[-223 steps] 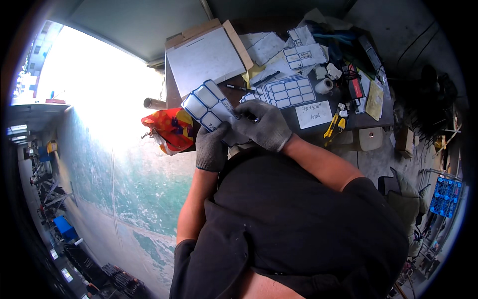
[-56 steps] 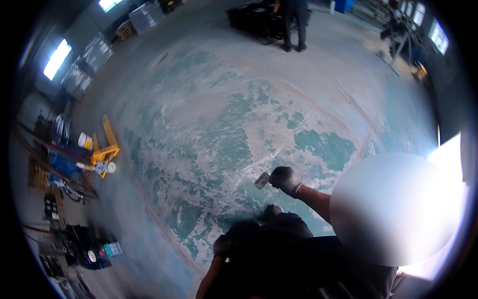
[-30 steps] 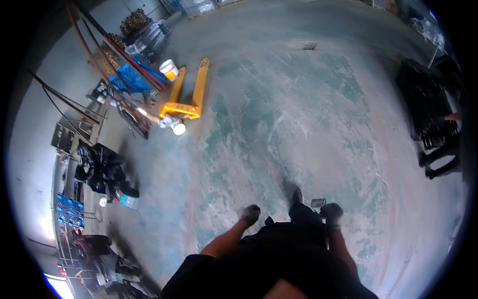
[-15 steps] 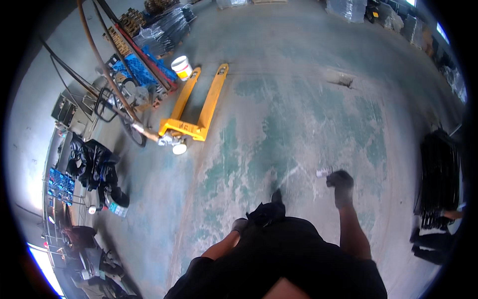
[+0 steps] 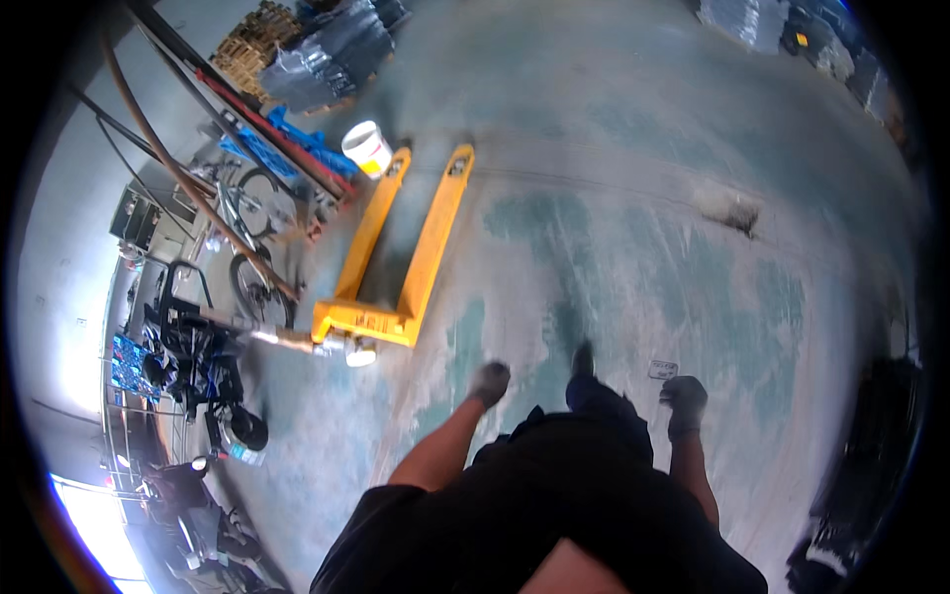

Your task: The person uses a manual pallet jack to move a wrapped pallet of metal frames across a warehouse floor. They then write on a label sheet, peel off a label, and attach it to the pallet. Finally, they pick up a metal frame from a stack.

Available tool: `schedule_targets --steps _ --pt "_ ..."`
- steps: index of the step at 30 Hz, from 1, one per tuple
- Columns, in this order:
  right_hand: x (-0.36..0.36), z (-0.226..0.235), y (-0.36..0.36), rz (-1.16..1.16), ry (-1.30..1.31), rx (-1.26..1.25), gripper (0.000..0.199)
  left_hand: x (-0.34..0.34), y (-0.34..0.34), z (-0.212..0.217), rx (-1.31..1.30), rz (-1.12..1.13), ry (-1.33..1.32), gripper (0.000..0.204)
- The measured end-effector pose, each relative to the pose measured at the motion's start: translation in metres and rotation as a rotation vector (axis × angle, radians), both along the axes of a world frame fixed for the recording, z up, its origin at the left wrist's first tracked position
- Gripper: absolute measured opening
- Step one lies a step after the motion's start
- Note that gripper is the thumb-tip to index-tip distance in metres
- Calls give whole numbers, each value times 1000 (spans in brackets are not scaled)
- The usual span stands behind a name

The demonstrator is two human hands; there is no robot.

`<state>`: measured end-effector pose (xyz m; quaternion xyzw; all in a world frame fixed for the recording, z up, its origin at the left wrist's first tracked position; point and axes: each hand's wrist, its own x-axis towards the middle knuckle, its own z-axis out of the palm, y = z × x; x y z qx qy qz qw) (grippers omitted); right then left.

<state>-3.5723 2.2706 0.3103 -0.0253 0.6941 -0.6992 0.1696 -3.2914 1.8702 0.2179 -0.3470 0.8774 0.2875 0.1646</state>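
Observation:
My right hand (image 5: 685,404), in a grey glove, is closed on a small white label (image 5: 663,369) with dark print. The label sticks out past the fingers, over the floor. My left hand (image 5: 490,383), also in a grey glove, hangs out in front with its fingers curled into a loose fist; it is a little blurred and nothing shows in it. Ahead and to the left stands a yellow pallet jack (image 5: 426,262), its two forks pointing away from me and its handle leaning left. Neither hand touches it.
A white bucket (image 5: 367,150) stands beside the left fork tip. Bicycles (image 5: 259,277), brown and black poles (image 5: 168,148) and blue pallets (image 5: 307,148) line the left wall. Wrapped stacks (image 5: 332,59) stand farther back. Dark stacked goods (image 5: 871,445) are at the right. The worn green floor (image 5: 633,267) has a dark patch (image 5: 734,215).
I have stepped forward, and the pallet jack is nearer. My left hand has swung forward from beside my body. The label has stayed with my right hand.

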Motion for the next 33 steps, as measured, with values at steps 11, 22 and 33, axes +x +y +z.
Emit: schedule_targets --steps 11,22,33 --pt "-369 135 -496 255 -99 -216 13 -142 -184 -22 247 831 -131 43" --pt "-611 2 -694 351 392 75 13 -420 -575 -74 86 363 -111 38" --pt "-864 16 -1070 361 -115 27 9 -718 -903 -24 -4 618 55 39"
